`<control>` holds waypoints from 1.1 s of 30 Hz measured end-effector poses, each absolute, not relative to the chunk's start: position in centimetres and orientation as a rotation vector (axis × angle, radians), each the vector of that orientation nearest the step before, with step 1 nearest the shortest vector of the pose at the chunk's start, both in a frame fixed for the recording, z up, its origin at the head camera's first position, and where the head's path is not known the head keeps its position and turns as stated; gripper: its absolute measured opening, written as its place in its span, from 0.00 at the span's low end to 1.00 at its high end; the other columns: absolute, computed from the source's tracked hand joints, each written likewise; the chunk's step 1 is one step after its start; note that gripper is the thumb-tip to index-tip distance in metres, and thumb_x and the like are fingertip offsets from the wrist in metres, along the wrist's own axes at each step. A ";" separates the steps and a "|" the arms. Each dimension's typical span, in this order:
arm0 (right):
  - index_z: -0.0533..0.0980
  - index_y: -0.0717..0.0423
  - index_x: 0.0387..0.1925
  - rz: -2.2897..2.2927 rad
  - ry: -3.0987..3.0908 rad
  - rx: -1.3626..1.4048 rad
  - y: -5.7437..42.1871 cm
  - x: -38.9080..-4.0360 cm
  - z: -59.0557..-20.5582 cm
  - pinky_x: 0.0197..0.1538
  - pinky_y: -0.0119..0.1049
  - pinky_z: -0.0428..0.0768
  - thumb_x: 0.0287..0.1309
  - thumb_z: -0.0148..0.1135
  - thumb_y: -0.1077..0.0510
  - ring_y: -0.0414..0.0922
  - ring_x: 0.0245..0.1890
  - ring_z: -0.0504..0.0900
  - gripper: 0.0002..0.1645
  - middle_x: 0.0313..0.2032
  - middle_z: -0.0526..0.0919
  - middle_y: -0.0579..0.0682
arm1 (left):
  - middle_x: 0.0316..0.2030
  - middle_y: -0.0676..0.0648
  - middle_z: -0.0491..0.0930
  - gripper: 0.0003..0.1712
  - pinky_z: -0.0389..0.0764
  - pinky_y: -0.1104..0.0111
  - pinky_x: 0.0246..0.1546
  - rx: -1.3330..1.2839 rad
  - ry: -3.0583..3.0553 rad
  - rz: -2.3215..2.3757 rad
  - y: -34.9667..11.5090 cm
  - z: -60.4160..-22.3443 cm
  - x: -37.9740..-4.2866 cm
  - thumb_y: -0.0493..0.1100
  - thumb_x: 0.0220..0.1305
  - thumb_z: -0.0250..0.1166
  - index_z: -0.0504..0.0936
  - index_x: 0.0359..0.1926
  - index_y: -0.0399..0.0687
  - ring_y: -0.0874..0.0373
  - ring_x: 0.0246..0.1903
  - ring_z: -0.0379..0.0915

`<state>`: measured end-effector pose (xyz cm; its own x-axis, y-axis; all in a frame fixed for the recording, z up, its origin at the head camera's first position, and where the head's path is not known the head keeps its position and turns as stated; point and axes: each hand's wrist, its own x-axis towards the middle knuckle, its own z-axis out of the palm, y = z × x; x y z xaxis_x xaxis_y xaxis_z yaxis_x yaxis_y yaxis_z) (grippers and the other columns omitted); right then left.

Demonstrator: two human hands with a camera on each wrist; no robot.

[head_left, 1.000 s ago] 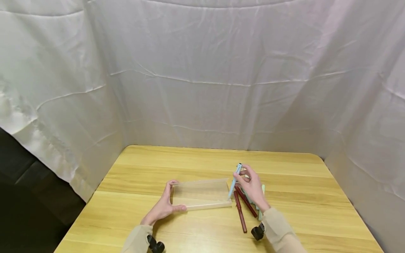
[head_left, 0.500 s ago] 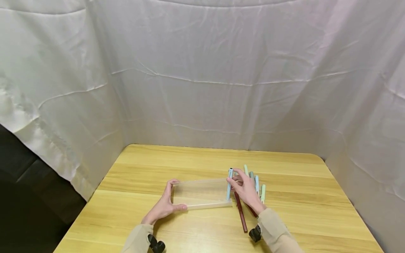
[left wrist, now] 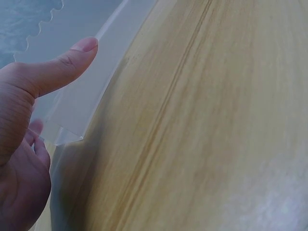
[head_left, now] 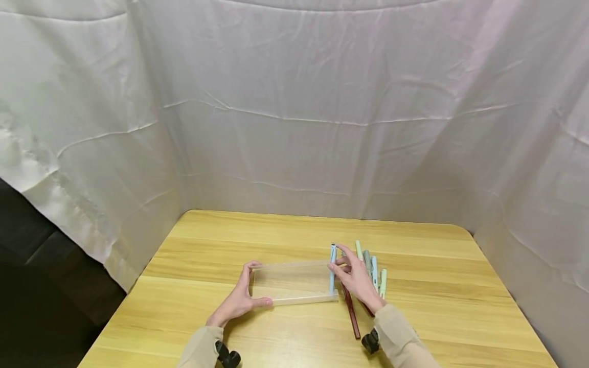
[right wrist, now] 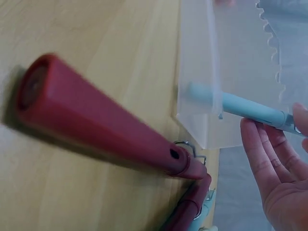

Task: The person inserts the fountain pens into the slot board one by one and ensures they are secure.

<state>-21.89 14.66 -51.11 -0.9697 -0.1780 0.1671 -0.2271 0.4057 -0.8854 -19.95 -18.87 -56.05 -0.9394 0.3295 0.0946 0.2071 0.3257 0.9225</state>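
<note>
A clear frosted plastic pen rack [head_left: 294, 280] with scalloped notches along one edge sits on the table. My left hand [head_left: 236, 302] grips its left end, thumb on the front lip [left wrist: 91, 82] and fingers at the back edge. At the rack's right end, my right hand [head_left: 360, 282] pinches a light blue pen [head_left: 332, 271] near its capped upper end. Through the translucent front wall in the right wrist view, the lower end of the pen [right wrist: 202, 94] shows inside the rack.
Beside the right hand lie a dark red pen [head_left: 352, 318], a second dark red pen [right wrist: 190, 209] partly hidden, and several pens in pale green [head_left: 383, 280], grey-green [head_left: 367, 259] and light blue [head_left: 375, 270]. White curtains [head_left: 294, 112] hang behind the wooden table [head_left: 276, 337].
My right hand has moved left and brought the light blue pen from a slant to nearly straight at the rack's right end. The left hand keeps its hold on the rack.
</note>
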 end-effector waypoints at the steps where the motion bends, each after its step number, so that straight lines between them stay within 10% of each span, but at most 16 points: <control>1: 0.64 0.55 0.72 1.647 -2.591 0.384 14.6 -21.9 -51.1 0.34 0.32 0.88 0.67 0.64 0.57 0.47 0.33 0.89 0.36 0.40 0.87 0.60 | 0.74 0.36 0.52 0.56 0.34 0.33 0.76 0.501 2.462 1.695 -18.9 -56.0 -20.0 0.41 0.47 0.81 0.54 0.70 0.44 0.33 0.79 0.33; 33: 0.69 0.59 0.68 1.612 -2.625 0.312 13.6 -22.1 -50.9 0.28 0.38 0.88 0.65 0.66 0.57 0.49 0.24 0.86 0.33 0.37 0.87 0.60 | 0.74 0.34 0.52 0.56 0.35 0.32 0.75 0.537 2.466 1.703 -18.8 -56.0 -19.9 0.42 0.48 0.80 0.53 0.70 0.44 0.32 0.78 0.34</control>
